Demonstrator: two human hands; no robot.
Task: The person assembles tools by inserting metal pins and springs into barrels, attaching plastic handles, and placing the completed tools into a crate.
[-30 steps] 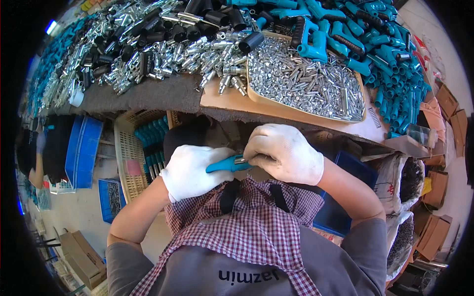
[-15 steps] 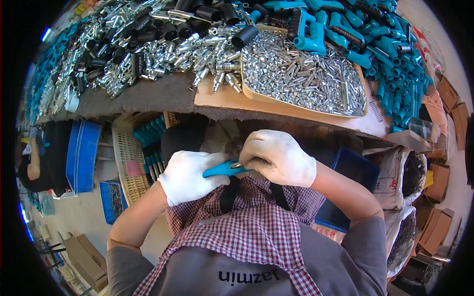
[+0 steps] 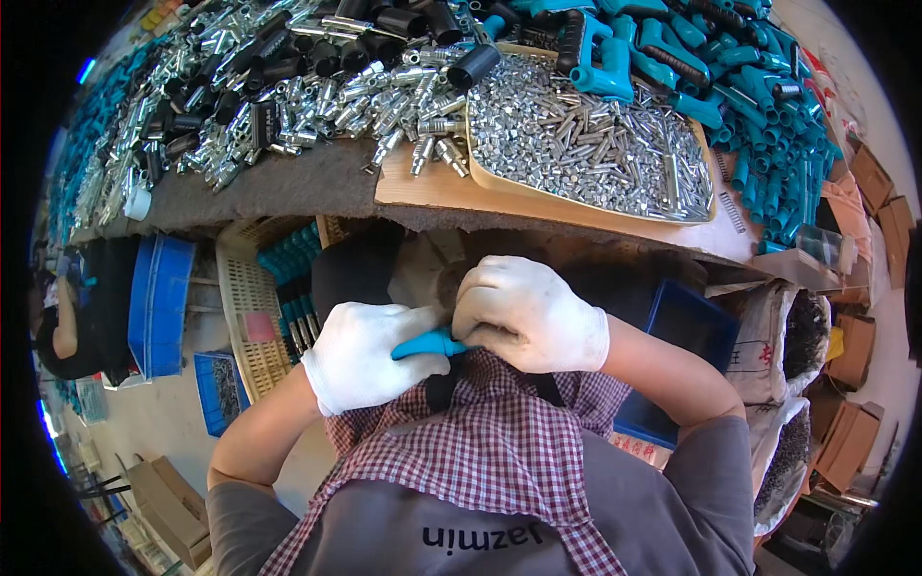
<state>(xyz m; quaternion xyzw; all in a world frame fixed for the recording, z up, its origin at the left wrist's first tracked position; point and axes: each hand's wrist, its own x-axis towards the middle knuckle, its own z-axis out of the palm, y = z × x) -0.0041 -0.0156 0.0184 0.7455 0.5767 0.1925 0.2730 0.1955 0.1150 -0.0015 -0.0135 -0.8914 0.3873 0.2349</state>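
The white-gloved left hand [image 3: 363, 353] had its fingers wrapped round a tapered teal plastic piece [image 3: 423, 344] before the checked cloth apron [image 3: 466, 451], apparently to steady it; the white-gloved right hand [image 3: 528, 312] curled its fingers at the piece's right end, whether pinching anything I could not tell; a shallow cream tray [image 3: 499, 182] of small silver metal parts [image 3: 567, 134] sat near the wooden bench's [image 3: 423, 192] front edge, presumably for easy reach.
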